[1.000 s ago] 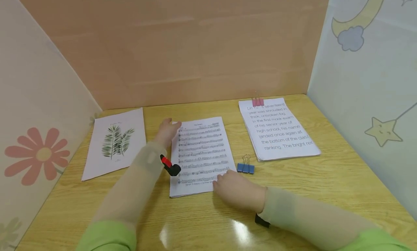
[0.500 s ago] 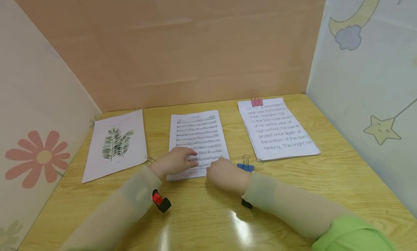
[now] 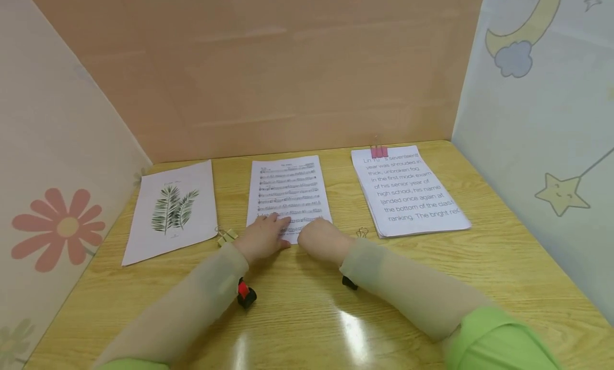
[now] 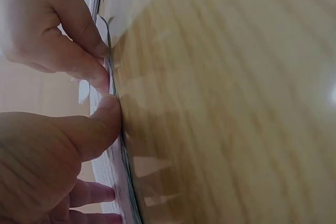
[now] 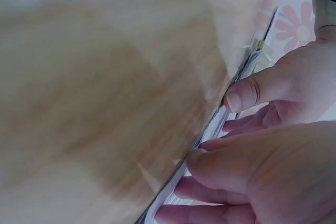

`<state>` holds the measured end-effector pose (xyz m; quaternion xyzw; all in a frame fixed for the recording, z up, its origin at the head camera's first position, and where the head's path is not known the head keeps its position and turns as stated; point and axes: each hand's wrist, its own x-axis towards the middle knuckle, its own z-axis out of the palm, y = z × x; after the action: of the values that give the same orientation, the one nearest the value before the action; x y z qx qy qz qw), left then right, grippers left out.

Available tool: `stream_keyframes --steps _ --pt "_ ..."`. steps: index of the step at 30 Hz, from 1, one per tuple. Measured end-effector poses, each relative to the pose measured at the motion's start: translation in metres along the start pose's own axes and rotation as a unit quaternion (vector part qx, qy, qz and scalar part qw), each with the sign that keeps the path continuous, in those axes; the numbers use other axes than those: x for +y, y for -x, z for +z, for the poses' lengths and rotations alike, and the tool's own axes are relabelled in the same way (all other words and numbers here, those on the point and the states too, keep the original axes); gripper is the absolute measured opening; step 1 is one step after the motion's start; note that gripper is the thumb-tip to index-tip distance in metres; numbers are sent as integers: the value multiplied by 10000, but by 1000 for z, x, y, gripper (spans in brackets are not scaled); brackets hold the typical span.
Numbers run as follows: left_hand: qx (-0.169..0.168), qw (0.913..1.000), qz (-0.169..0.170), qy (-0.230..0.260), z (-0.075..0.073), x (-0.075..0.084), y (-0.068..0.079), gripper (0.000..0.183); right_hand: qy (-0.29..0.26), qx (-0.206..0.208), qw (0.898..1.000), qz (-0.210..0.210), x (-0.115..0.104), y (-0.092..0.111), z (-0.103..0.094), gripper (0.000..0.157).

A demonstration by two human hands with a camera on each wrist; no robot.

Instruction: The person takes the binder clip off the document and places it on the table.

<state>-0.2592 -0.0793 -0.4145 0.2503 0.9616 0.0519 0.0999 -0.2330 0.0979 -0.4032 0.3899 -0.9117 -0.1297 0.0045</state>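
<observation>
The left forearm [image 3: 177, 308] extends toward two o'clock, the right forearm [image 3: 412, 292] toward ten o'clock. The left hand [image 3: 263, 236], palm down, has its fingers slightly spread and its thumb toward three o'clock. The right hand [image 3: 323, 242], near it at three o'clock, presents its back; the right wrist view shows its fingers [image 5: 205, 214] extended toward nine o'clock.

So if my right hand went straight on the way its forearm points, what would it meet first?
Probably your left hand: your right hand is aimed forward and left, toward it across the sheet music. The exact depth is hard to judge.
</observation>
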Motion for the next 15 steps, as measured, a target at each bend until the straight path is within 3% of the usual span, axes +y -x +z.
stream_keyframes --steps 10,12,15 --pt "-313 9987 -391 50 -4 -13 -20 61 -29 -221 9997 108 6 -17 -4 12" --pt "-343 9984 -440 113 -6 -14 -23 62 -215 -311 9992 151 10 -19 -4 11" --pt "-356 9979 -504 219 -8 -15 -27 61 -947 -383 9945 248 24 -20 -5 13"
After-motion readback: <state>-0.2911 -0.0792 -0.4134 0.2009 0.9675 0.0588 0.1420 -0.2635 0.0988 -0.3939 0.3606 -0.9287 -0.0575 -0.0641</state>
